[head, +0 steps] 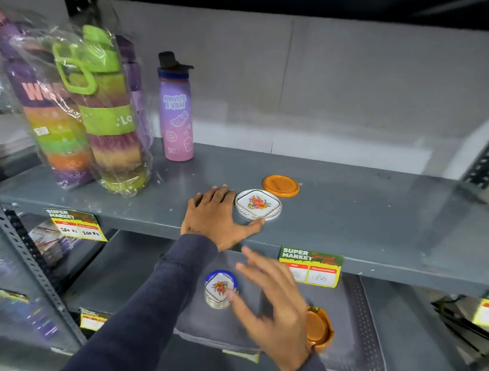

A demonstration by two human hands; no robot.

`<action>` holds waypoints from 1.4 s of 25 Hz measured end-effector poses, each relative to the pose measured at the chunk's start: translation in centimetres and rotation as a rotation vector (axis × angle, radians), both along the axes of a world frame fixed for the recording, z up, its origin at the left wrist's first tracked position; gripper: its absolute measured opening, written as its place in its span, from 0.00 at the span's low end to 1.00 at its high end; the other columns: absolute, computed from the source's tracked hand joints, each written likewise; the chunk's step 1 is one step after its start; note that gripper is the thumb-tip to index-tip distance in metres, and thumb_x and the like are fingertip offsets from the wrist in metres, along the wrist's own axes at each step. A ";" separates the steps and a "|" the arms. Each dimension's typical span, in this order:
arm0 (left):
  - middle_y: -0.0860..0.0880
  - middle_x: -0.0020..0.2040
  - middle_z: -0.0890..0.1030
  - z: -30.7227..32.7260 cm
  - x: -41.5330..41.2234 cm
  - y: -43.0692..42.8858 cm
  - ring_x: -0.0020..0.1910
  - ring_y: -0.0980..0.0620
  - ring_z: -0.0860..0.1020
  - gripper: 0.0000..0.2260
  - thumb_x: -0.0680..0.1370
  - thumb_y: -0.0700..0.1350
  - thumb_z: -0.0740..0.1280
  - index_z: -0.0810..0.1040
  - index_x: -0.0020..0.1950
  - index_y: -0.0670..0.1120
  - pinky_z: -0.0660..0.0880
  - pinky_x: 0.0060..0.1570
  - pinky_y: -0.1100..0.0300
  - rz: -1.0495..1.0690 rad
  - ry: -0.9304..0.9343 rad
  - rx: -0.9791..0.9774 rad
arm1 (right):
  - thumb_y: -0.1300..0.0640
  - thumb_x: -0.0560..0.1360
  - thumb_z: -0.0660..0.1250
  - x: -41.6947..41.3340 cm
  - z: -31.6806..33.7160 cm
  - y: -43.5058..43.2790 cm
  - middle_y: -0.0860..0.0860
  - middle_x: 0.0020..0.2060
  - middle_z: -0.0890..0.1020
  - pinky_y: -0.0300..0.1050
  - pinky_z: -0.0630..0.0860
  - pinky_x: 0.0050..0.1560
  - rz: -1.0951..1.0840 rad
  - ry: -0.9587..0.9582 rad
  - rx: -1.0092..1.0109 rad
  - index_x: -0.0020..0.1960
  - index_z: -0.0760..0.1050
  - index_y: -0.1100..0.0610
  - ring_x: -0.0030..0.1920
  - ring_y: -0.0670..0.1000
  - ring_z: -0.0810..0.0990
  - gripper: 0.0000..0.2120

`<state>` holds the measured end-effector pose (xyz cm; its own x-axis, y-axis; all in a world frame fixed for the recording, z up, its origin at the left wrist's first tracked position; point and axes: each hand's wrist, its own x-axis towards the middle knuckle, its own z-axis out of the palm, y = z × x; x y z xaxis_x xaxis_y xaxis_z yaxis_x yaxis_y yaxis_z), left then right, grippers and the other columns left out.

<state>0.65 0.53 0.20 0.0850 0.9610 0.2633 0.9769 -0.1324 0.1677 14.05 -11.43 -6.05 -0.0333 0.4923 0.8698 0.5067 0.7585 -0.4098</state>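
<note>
We rest our left hand flat at nine o'clock of the floral dish on the upper shelf, thumb at its rim, likely aligning it, while our right hand, spread and empty, hovers beside the lower stack.

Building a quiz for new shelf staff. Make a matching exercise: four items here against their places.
1 single white floral saucer
2 round orange plastic lid
3 lilac-to-pink water bottle
4 stack of white floral saucers

A lower shelf, beside right hand
B upright at upper shelf back
C by left hand thumb
D just behind the single saucer

Pairs: 1-C, 2-D, 3-B, 4-A
</note>
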 end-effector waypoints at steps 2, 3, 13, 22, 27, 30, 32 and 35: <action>0.52 0.80 0.57 0.2 -0.2 -0.2 0.79 0.51 0.53 0.50 0.62 0.79 0.47 0.60 0.78 0.51 0.52 0.74 0.49 -0.017 0.012 -0.049 | 0.57 0.72 0.78 0.3 3.3 0.8 0.53 0.62 0.82 0.38 0.78 0.54 -0.048 0.060 -0.032 0.60 0.81 0.61 0.54 0.51 0.81 0.19; 0.52 0.80 0.55 0.3 -0.3 -0.3 0.79 0.51 0.52 0.51 0.61 0.78 0.45 0.58 0.78 0.51 0.51 0.75 0.49 -0.030 0.024 -0.072 | 0.58 0.71 0.78 0.5 4.7 1.7 0.51 0.63 0.81 0.36 0.78 0.54 -0.066 0.088 -0.070 0.62 0.79 0.60 0.55 0.51 0.81 0.21; 0.53 0.80 0.57 0.2 -0.4 -0.5 0.79 0.53 0.52 0.46 0.62 0.69 0.43 0.59 0.78 0.53 0.49 0.75 0.50 -0.024 0.001 -0.031 | 0.41 0.65 0.79 -0.4 7.1 10.5 0.49 0.66 0.77 0.57 0.70 0.64 -0.328 -0.095 -0.704 0.70 0.65 0.49 0.64 0.59 0.71 0.39; 0.53 0.80 0.57 0.2 -0.5 -0.4 0.79 0.53 0.52 0.49 0.63 0.78 0.48 0.58 0.78 0.53 0.50 0.75 0.49 -0.024 0.014 -0.051 | 0.46 0.60 0.82 0.4 8.2 10.5 0.48 0.54 0.75 0.55 0.72 0.60 -0.273 0.006 -0.694 0.61 0.60 0.48 0.61 0.58 0.70 0.40; 0.53 0.80 0.56 0.4 -0.4 -0.6 0.79 0.53 0.52 0.51 0.63 0.80 0.46 0.57 0.79 0.52 0.49 0.75 0.49 -0.032 0.020 -0.044 | 0.52 0.59 0.85 0.9 12.3 6.2 0.41 0.56 0.72 0.42 0.73 0.58 -0.188 0.132 -0.344 0.66 0.60 0.44 0.58 0.47 0.66 0.46; 0.53 0.80 0.58 0.5 -0.5 -0.8 0.78 0.52 0.53 0.50 0.64 0.80 0.46 0.56 0.79 0.52 0.49 0.75 0.49 -0.038 0.007 -0.055 | 0.53 0.57 0.86 0.7 16.2 1.6 0.37 0.60 0.68 0.26 0.69 0.55 -0.178 0.144 -0.095 0.67 0.65 0.50 0.62 0.53 0.72 0.45; 0.52 0.78 0.62 0.8 -0.4 -1.0 0.77 0.51 0.57 0.48 0.64 0.78 0.47 0.59 0.78 0.52 0.52 0.75 0.49 -0.029 0.008 -0.068 | 0.54 0.56 0.87 0.5 18.4 -1.9 0.45 0.63 0.72 0.21 0.68 0.54 -0.161 0.158 0.021 0.66 0.66 0.52 0.62 0.55 0.75 0.46; 0.52 0.74 0.68 1.3 0.2 -1.9 0.73 0.50 0.64 0.43 0.63 0.74 0.49 0.65 0.72 0.53 0.61 0.72 0.49 -0.002 -0.094 -0.021 | 0.52 0.57 0.85 0.4 20.5 -5.7 0.43 0.67 0.72 0.23 0.71 0.51 -0.131 0.173 0.162 0.67 0.66 0.52 0.59 0.59 0.78 0.44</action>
